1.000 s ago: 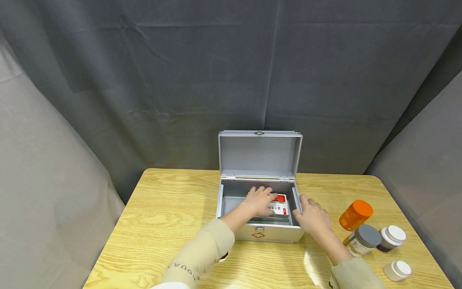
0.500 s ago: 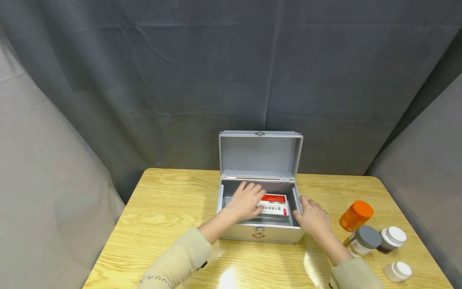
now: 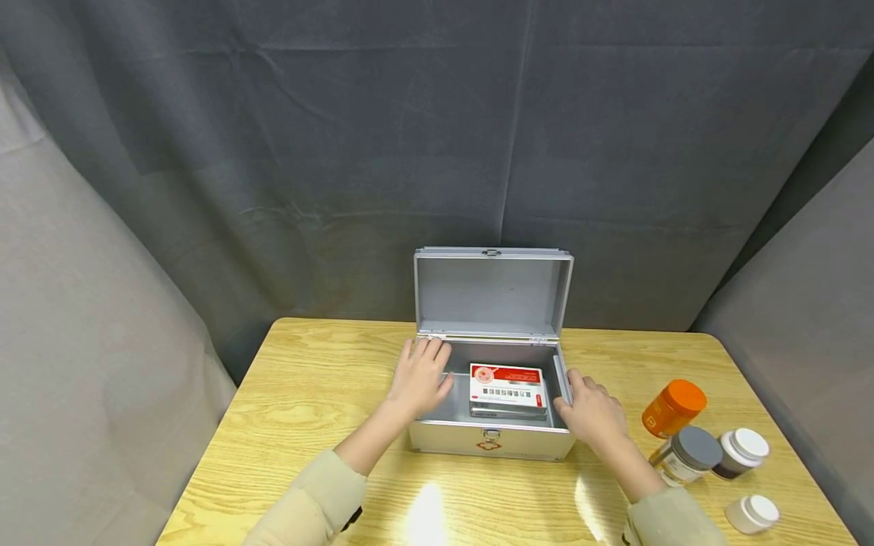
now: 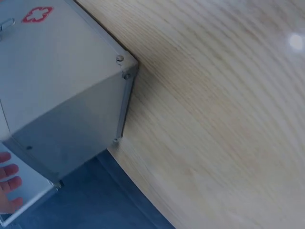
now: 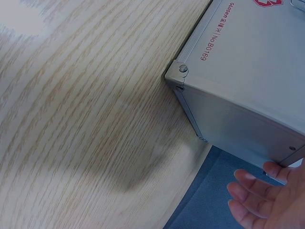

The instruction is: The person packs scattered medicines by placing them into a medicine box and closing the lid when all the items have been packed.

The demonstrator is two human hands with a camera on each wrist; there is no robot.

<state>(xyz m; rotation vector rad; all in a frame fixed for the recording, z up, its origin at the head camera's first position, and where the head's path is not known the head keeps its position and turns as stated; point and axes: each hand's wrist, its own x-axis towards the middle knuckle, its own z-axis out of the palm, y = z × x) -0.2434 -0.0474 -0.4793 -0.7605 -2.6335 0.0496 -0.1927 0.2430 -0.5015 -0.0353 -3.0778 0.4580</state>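
Observation:
A silver aluminium first-aid case stands on the table with its lid raised. Inside, toward the right, lies a stack of flat medicine boxes, the top one a red-and-white medicine box. My left hand is over the case's left rim, palm down, fingers extended and holding nothing; in the left wrist view only its fingertips show, at the lower left. My right hand is at the right rim, thumb against the edge. In the right wrist view its loosely bent fingers stand off from the side wall.
On the right of the wooden table stand an orange jar, a grey-lidded jar, a white-lidded dark jar and a small white bottle. A dark grey curtain hangs behind the table's far edge.
My left hand has come off the medicine boxes and moved left to the case's left rim, uncovering the top box. The right hand has stayed at the right rim.

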